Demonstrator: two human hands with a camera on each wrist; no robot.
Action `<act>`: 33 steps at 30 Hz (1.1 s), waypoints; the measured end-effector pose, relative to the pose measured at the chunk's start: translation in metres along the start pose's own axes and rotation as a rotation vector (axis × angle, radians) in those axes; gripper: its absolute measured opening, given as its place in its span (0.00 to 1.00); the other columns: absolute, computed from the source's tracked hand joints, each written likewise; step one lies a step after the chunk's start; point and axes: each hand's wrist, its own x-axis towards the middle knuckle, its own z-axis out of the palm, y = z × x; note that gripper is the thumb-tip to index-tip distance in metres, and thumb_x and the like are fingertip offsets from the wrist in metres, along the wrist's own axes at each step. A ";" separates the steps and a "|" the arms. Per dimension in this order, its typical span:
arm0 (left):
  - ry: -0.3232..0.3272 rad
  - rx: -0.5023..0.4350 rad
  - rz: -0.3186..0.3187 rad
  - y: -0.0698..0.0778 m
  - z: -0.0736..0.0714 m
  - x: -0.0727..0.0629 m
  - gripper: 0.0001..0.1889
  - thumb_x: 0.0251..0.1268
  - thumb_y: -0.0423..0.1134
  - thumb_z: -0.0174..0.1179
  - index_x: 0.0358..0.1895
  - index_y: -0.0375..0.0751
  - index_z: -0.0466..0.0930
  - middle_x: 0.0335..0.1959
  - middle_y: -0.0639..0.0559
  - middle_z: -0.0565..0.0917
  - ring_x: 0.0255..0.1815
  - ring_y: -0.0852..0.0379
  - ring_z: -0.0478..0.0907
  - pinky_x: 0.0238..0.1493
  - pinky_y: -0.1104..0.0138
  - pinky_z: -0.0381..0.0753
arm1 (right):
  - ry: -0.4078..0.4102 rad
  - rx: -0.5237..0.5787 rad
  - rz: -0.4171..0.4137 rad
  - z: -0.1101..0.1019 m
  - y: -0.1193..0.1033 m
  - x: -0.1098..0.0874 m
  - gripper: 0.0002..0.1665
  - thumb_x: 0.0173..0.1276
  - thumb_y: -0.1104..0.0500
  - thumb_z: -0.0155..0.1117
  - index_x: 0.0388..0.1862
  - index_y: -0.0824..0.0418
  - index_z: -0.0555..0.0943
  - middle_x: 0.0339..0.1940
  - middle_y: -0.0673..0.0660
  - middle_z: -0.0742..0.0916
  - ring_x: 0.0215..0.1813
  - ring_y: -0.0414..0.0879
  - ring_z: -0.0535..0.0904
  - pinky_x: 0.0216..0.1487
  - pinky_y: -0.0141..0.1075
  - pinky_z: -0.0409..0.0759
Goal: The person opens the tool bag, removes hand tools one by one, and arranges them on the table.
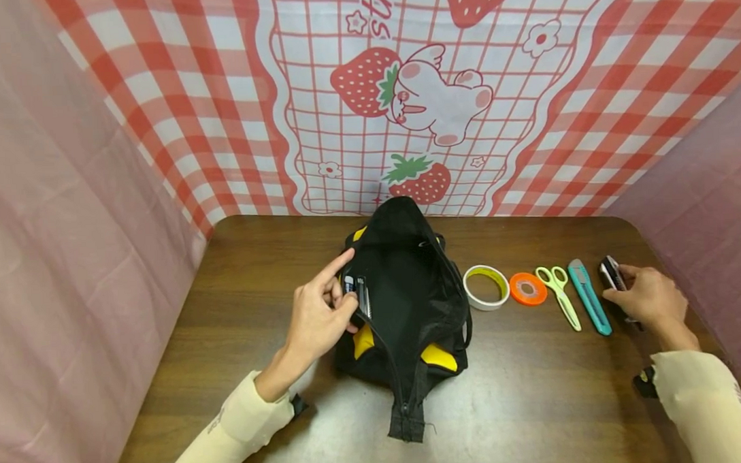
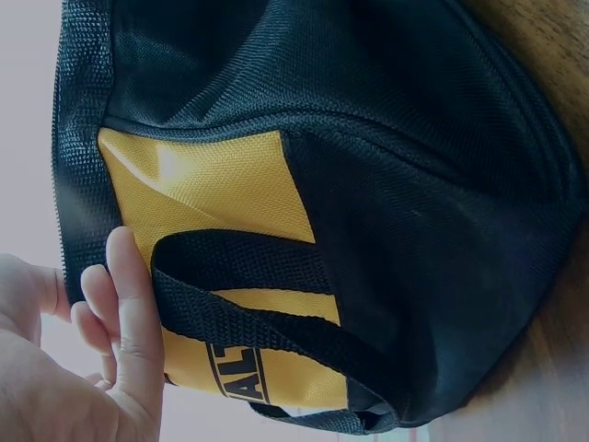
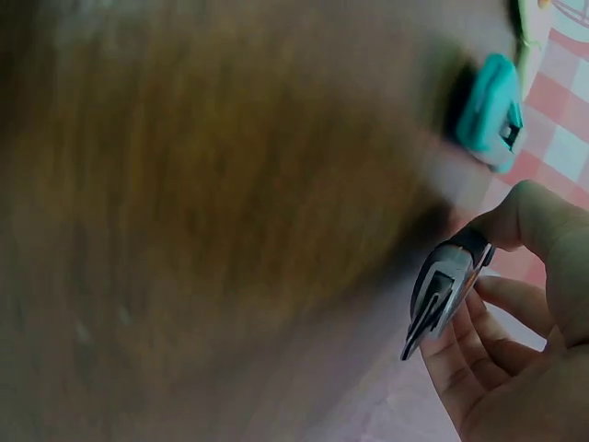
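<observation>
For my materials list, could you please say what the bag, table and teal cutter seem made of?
Bag: probably synthetic fabric, mostly matte, with visible weave and folds. Table: wood or wood-look laminate, satin; brown grain and soft reflections. Teal cutter: body likely smooth plastic, given its even colour.

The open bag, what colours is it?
The bag is black with yellow panels; the left wrist view shows it best.
</observation>
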 end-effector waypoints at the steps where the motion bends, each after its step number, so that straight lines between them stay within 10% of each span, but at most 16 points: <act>1: 0.000 0.001 0.000 0.000 0.000 0.000 0.38 0.64 0.24 0.63 0.80 0.49 0.80 0.19 0.50 0.72 0.13 0.58 0.82 0.15 0.62 0.90 | 0.001 -0.002 -0.001 0.001 0.000 0.000 0.49 0.70 0.47 0.75 0.80 0.73 0.71 0.45 0.78 0.86 0.33 0.64 0.82 0.21 0.48 0.75; 19: 0.004 0.004 0.010 0.003 0.000 -0.001 0.39 0.63 0.24 0.62 0.80 0.50 0.80 0.19 0.51 0.71 0.13 0.60 0.82 0.15 0.63 0.90 | 0.076 0.046 -0.045 0.008 -0.008 -0.004 0.43 0.77 0.50 0.67 0.79 0.77 0.69 0.57 0.82 0.84 0.52 0.84 0.80 0.37 0.72 0.81; 33: -0.008 0.000 0.013 0.001 0.001 0.000 0.37 0.64 0.24 0.62 0.80 0.44 0.79 0.19 0.50 0.71 0.13 0.59 0.82 0.15 0.63 0.90 | 0.096 0.040 -0.057 0.013 -0.005 -0.004 0.41 0.76 0.52 0.68 0.76 0.78 0.71 0.53 0.80 0.86 0.51 0.83 0.81 0.40 0.70 0.81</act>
